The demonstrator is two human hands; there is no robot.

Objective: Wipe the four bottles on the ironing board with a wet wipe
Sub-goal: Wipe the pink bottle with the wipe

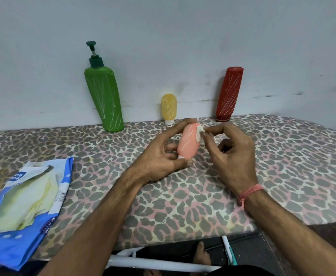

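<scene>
My left hand [161, 154] grips a small pink bottle [189, 141] streaked with white marks, held just above the ironing board [103, 148], cap end down. My right hand [231, 154] pinches a small folded white wet wipe [200, 133] against the bottle's upper right side. A tall green pump bottle [104, 96] leans on the wall at the back left. A small yellow bottle [168, 107] stands cap-down at the back centre, and a red bottle [229, 94] leans on the wall at the back right. All three carry white scribbles.
An open blue wet-wipe pack [23, 204] lies on the board's front left, overhanging the edge. The leopard-print board ends at the front, with its white frame [163, 263] and a foot [202, 253] below. A grey wall [183, 36] backs the board.
</scene>
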